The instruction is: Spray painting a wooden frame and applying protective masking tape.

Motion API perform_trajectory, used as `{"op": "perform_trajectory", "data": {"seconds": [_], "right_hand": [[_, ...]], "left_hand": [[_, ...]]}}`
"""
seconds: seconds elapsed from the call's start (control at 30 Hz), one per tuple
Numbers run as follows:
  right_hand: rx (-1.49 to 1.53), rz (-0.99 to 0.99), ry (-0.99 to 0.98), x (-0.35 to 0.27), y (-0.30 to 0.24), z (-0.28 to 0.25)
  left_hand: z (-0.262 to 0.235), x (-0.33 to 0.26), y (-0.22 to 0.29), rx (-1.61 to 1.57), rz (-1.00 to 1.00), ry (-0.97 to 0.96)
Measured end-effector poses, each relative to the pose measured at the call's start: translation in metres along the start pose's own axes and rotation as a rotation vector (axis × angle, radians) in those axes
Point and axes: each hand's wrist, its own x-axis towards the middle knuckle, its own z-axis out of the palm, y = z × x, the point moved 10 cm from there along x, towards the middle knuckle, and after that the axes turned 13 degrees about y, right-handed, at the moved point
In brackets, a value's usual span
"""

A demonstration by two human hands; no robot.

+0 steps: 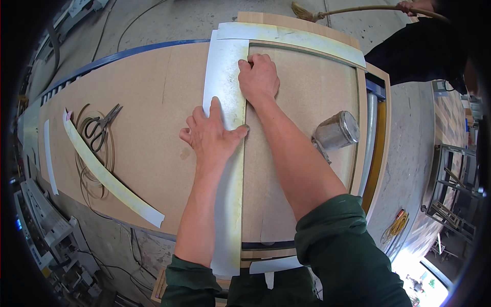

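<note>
A long white strip with yellowish stains [228, 199] lies along the edge of a wooden frame, running from the far side toward me. My left hand [208, 130] rests on this strip, palm down, fingers and thumb spread. Farther up, my right hand [260, 79] is closed at the strip's right edge, its bent fingers pressed together; whatever lies under the fingertips is hidden. Across the frame's far side runs another stained white strip [296, 38], meeting the long one at the corner. Right of my right forearm, a stained metal cup with a metal fitting [336, 130] lies inside the frame.
On the brown board [143, 128] to the left are black-handled scissors [99, 128], coiled thin edging [82, 169], a curved yellowish strip [110, 179] and a narrow white strip [49, 156]. At the far right, another person's hand [417, 6] holds a broom [307, 13].
</note>
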Motion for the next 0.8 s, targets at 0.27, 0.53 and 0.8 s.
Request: {"op": "perform_trajectory", "data": {"seconds": [0.27,0.53,0.8], "right_hand": [[0.018,0.001,-0.043,-0.002,-0.005,0.000],[0.036,0.003,0.027,0.002,0.001,-0.002],[0.061,0.065,-0.022,0.009,0.008,0.002]], "left_hand": [[-0.013,0.008,0.040,0.028,0.514,0.079],[-0.001,0.055,0.069,-0.011,0.617,-0.174],[-0.005,0.045,0.082,-0.005,0.750,0.007]]}}
